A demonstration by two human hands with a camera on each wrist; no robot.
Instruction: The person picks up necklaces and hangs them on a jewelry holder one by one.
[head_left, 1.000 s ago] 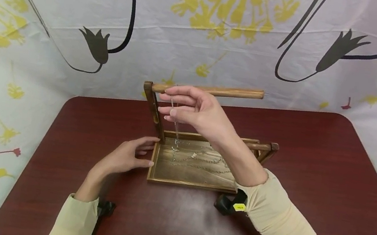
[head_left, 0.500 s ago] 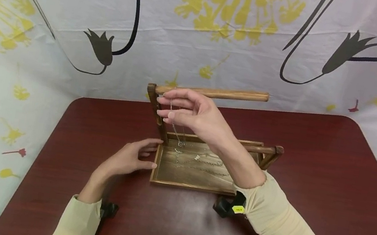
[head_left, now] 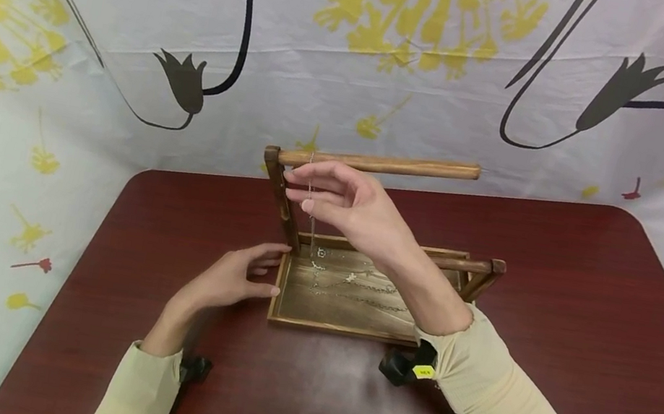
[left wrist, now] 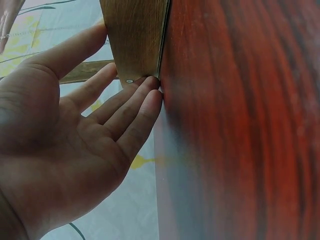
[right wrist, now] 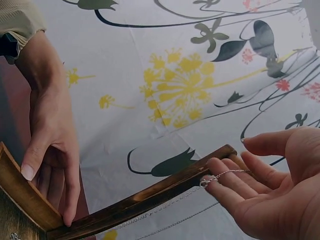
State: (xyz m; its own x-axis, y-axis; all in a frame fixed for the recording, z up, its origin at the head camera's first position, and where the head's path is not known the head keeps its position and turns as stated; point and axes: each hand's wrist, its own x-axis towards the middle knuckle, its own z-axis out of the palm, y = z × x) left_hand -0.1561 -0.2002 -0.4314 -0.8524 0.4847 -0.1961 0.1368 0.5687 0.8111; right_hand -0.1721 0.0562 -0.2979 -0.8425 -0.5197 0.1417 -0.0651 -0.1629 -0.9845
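Observation:
A thin silver necklace (right wrist: 215, 176) lies across the loosely bent fingers of my right hand (head_left: 359, 204), beside the left post (head_left: 280, 202) of a wooden stand. The thumb is apart from the chain in the right wrist view. In the head view the chain rises to the top bar (head_left: 392, 164) and hangs to a small pendant (head_left: 320, 253) over the tray. My left hand (head_left: 228, 277) touches the left end of the wooden tray (head_left: 276, 304) with thumb and straight fingertips; the left wrist view shows them against the wooden end (left wrist: 137, 40).
More silver chains (head_left: 380, 290) with small charms lie in the tray. A shorter rail (head_left: 467, 265) juts out at the tray's right side, partly behind my right forearm. The dark red table (head_left: 301, 392) meets a white patterned curtain (head_left: 453, 110) at the back.
The view has shifted, so the whole stand appears slightly farther right. The chain strands at my right fingers have swung closer together. My left hand keeps its place on the tray end.

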